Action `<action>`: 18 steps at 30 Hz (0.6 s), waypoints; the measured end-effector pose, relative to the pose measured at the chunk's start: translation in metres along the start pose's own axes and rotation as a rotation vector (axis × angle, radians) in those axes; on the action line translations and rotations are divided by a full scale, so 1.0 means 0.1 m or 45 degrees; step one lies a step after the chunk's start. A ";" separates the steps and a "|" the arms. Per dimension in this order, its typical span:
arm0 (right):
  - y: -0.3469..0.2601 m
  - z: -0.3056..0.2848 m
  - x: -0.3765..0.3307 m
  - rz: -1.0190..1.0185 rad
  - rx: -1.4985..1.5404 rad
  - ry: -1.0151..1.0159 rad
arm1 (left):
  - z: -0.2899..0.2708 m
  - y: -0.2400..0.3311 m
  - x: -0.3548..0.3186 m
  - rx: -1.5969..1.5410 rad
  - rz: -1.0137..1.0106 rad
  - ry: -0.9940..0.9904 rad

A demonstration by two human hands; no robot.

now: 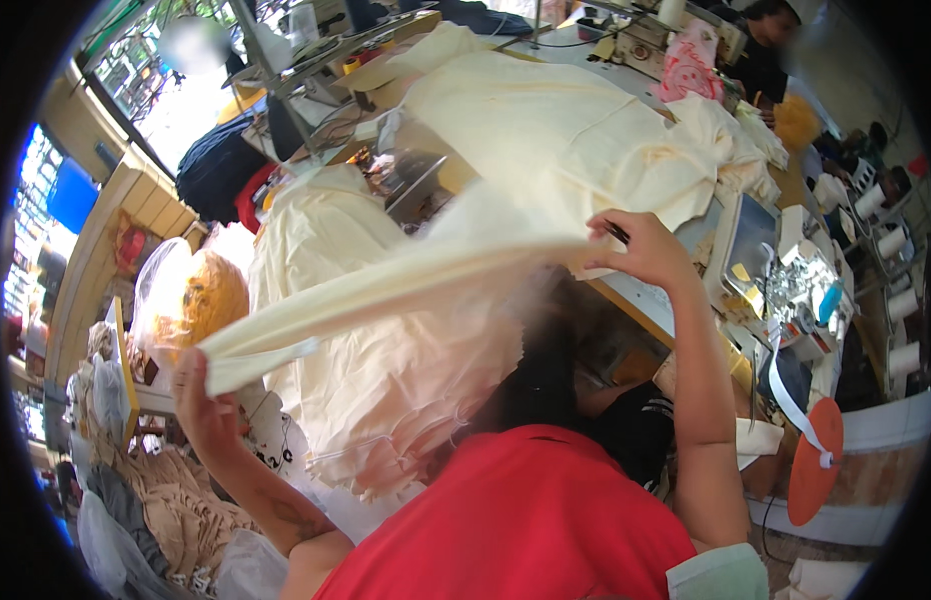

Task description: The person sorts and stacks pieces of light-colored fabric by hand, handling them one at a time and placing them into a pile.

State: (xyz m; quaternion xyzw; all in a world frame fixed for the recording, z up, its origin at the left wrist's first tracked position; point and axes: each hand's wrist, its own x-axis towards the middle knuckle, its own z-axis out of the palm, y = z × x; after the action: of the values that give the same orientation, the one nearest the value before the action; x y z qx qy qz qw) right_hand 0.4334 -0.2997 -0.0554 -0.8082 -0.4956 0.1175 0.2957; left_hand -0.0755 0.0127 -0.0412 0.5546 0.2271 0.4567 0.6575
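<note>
One person in one red shirt (526, 510) sits with a heap of pale cream fabric (386, 390) before the lap; its folds overlap, so its pieces cannot be counted. Above the heap, two bare hands are well apart, both clamped on one cream cloth (386, 285) stretched in the air between them. The left hand (194, 395) grips its lower left end; the right hand (641, 250) pinches the other end by the fingertips and also holds one dark slender tool (618, 232). The cloth is blurred toward the right hand.

To the left stands one clear plastic bag (198, 295) with orange-yellow contents; to the right is one orange-red disc (816, 462). Beyond the hands, the surface (646, 296) carries one broad spread of cream fabric (566, 125). At least four white thread cones (901, 305) line the far right. Farther back are one pink printed bag (690, 62), one sewing machine (641, 48) and one co-worker in dark clothing (764, 62).
</note>
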 end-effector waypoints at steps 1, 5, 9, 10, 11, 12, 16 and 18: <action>-0.07 0.00 -0.01 0.002 0.019 -0.067 | -0.20 0.04 -0.06 0.072 0.162 0.066; -0.32 0.03 -0.13 -0.162 0.093 0.137 | -0.42 0.28 -0.13 0.285 0.677 0.105; -0.93 0.27 -0.19 -0.242 0.293 0.142 | -0.50 0.43 -0.37 0.762 1.028 0.551; -1.06 0.40 -0.18 -0.349 0.123 0.272 | -0.47 0.47 -0.41 1.111 1.189 0.675; -1.03 0.49 -0.13 -0.357 0.114 0.313 | -0.44 0.52 -0.44 1.414 1.350 0.836; -0.97 0.62 -0.08 -0.361 0.101 0.355 | -0.43 0.56 -0.47 1.580 1.379 0.880; -1.00 0.46 -0.02 -0.210 0.262 0.242 | -0.93 0.72 -0.57 2.060 1.388 0.634; -0.72 0.06 -0.09 -0.098 0.618 0.133 | -0.73 0.60 -0.41 1.763 1.234 0.365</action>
State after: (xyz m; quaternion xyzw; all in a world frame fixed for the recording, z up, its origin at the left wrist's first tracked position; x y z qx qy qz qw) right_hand 0.3740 -0.2812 -0.0186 -0.6990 -0.4674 0.1798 0.5105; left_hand -0.1752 0.0138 -0.0146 0.8038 0.2737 0.5114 -0.1321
